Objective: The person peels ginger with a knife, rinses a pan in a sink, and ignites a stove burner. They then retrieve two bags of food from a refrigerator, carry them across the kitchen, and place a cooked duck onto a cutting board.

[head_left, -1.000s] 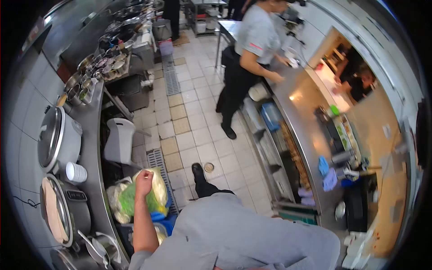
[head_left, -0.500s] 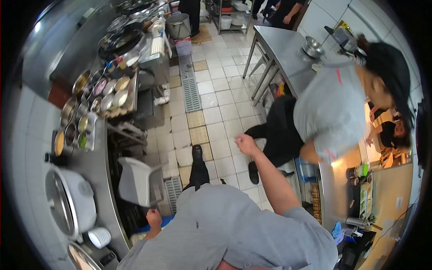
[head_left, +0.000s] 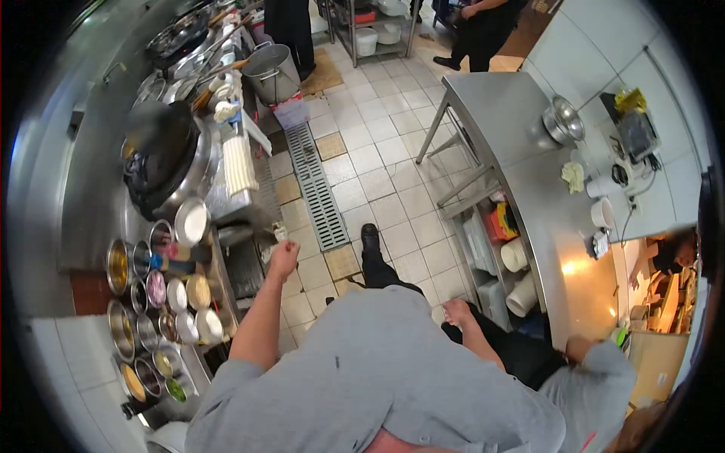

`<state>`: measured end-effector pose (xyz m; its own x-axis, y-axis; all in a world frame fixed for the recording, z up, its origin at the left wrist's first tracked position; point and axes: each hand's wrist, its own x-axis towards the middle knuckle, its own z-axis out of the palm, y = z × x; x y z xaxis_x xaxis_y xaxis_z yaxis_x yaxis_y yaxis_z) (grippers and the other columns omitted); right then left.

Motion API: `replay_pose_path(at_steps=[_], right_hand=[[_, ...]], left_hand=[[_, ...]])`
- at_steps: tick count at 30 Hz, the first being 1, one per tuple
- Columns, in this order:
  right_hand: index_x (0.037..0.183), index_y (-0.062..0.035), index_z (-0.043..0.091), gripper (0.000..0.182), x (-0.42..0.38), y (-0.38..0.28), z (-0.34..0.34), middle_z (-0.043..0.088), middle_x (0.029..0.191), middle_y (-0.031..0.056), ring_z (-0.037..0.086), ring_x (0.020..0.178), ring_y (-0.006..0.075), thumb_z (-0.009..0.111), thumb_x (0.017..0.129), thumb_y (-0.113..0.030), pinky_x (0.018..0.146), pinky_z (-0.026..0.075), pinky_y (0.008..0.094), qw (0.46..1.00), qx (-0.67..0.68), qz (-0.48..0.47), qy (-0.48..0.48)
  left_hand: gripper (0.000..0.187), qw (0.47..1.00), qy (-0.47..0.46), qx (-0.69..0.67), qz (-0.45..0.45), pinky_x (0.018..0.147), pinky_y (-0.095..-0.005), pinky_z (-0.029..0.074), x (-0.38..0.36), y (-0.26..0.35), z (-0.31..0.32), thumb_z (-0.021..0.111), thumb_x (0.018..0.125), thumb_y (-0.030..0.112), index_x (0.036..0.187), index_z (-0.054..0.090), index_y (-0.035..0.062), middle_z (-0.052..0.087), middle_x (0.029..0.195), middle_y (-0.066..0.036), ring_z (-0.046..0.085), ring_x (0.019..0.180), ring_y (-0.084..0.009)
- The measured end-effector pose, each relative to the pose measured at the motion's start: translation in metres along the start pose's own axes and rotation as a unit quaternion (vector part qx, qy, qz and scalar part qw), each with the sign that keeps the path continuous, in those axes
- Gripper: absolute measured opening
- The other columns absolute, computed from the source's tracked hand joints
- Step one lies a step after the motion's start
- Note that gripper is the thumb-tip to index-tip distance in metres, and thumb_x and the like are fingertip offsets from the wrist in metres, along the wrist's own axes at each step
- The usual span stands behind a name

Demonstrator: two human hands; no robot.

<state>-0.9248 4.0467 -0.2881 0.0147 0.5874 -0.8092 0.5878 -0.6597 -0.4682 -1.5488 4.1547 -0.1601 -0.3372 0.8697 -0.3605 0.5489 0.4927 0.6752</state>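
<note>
While neither hand shows a load, the step in hand reads as a stride along the aisle: one black shoe point(head_left: 370, 235) forward on the tiles, just right of the drain grate point(head_left: 317, 192). Judgement: best done with short, flat steps, the sole on tile rather than the grate edge, which may be slick. Elbows want tucking in. On the right, a co-worker's dark trousers point(head_left: 525, 359) crowd the lane; on the left, an arm swung wide could catch the bowl rims. The big metal pot point(head_left: 272, 73), far left by the aisle, deserves an early look too.

Left hand point(head_left: 283, 259): fingers curled together in a loose fist, nothing visible inside. Ingredient bowls point(head_left: 199, 306) lie to its left and nearer, well apart from it. A pale crumpled item point(head_left: 279, 231) sits just beyond the knuckles; contact cannot be told.

Right hand point(head_left: 458, 311): lowered, fingers partly bent, nothing seen in the grip; how far they close cannot be told. The trousers show right behind it; touching or not, unclear. A white tub point(head_left: 521, 296) rests to its right, slightly farther, on the shelf under the steel tabletop point(head_left: 529, 196), apart from the hand.
</note>
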Motion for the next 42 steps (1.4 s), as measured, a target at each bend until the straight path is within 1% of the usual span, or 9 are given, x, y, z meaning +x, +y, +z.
replay_pose_path(at_steps=[3,5,12,17,24,31,35,37,42], right_hand=[[0.100,0.0003,0.068,0.024,0.040,-0.075,-0.030,0.067,0.082,0.0166,0.065,0.061,0.0283,0.057,0.088,-0.017,0.055,0.052,0.0399,0.976,0.164,0.136,-0.036],[0.100,-0.0006,0.068,0.022,0.094,-0.138,-0.053,0.069,0.086,0.0172,0.067,0.071,0.0312,0.056,0.088,-0.014,0.062,0.054,0.0430,0.904,-0.359,-0.180,-0.146],[0.095,-0.0022,0.069,0.029,0.248,-0.560,-0.156,0.069,0.095,0.0225,0.066,0.093,0.0391,0.059,0.088,-0.028,0.080,0.052,0.0456,0.914,-0.167,-0.337,0.154],[0.105,-0.0049,0.069,0.027,0.283,-0.812,-0.219,0.070,0.098,0.0209,0.066,0.096,0.0386,0.061,0.092,-0.027,0.084,0.052,0.0449,0.923,-0.022,-0.345,0.168],[0.096,-0.0033,0.069,0.030,0.433,-0.780,-0.243,0.070,0.083,0.0134,0.067,0.076,0.0200,0.062,0.089,-0.031,0.068,0.053,0.0363,0.898,-0.178,-0.333,0.226],[0.089,-0.0093,0.067,0.023,0.457,-0.762,-0.266,0.061,0.073,0.0016,0.063,0.068,0.0176,0.058,0.092,-0.030,0.056,0.053,0.0359,0.976,0.193,0.095,0.034],[0.093,-0.0096,0.066,0.023,0.510,-0.795,-0.327,0.062,0.073,0.0036,0.063,0.068,0.0179,0.056,0.093,-0.031,0.059,0.053,0.0374,0.986,0.149,0.074,0.009],[0.092,-0.0072,0.067,0.026,0.573,-0.780,-0.373,0.065,0.074,0.0096,0.064,0.069,0.0204,0.055,0.091,-0.031,0.064,0.053,0.0384,0.957,-0.263,-0.123,-0.020],[0.092,-0.0054,0.068,0.027,0.638,-0.814,-0.481,0.066,0.077,0.0136,0.065,0.067,0.0224,0.059,0.089,-0.031,0.060,0.051,0.0400,0.968,-0.052,-0.101,0.226]], left_hand=[[0.034,0.988,-0.013,-0.156,-0.011,0.071,-0.0393,0.052,0.104,0.068,0.001,0.066,0.090,0.032,0.101,0.067,-0.0004,0.069,0.087,-0.016,0.066,0.076,-0.0263],[0.033,0.996,-0.027,-0.082,-0.003,0.069,-0.0376,0.053,0.153,0.079,-0.007,0.066,0.091,0.031,0.102,0.067,-0.0002,0.070,0.087,-0.013,0.067,0.075,-0.0238],[0.024,0.970,-0.008,-0.219,-0.106,0.058,-0.0288,0.051,0.308,0.131,-0.049,0.062,0.095,0.023,0.104,0.064,0.0014,0.069,0.086,-0.007,0.064,0.067,-0.0142],[0.019,0.967,-0.028,-0.217,-0.133,0.051,-0.0275,0.047,0.448,0.160,-0.070,0.062,0.095,0.021,0.099,0.062,0.0015,0.067,0.082,-0.007,0.060,0.061,-0.0123],[0.020,0.991,-0.086,-0.104,0.016,0.057,-0.0293,0.050,0.680,0.291,-0.088,0.063,0.095,0.020,0.099,0.064,0.0007,0.066,0.080,-0.003,0.059,0.064,-0.0117],[0.020,0.983,-0.120,-0.120,0.064,0.060,-0.0280,0.050,0.858,0.462,-0.087,0.062,0.096,0.020,0.101,0.064,0.0014,0.065,0.081,-0.003,0.059,0.066,-0.0108],[0.016,0.966,-0.112,-0.232,0.003,0.053,-0.0268,0.045,0.935,0.506,-0.056,0.063,0.096,0.020,0.099,0.062,0.0040,0.060,0.079,-0.002,0.055,0.062,-0.0105],[0.014,0.955,-0.137,-0.260,-0.036,0.047,-0.0262,0.043,0.975,0.475,-0.030,0.061,0.096,0.019,0.096,0.060,0.0053,0.059,0.075,-0.002,0.053,0.057,-0.0109],[0.011,0.948,-0.119,-0.192,-0.223,0.036,-0.0292,0.037,0.996,0.440,0.005,0.062,0.094,0.017,0.089,0.057,0.0084,0.056,0.069,-0.003,0.049,0.045,-0.0150]])
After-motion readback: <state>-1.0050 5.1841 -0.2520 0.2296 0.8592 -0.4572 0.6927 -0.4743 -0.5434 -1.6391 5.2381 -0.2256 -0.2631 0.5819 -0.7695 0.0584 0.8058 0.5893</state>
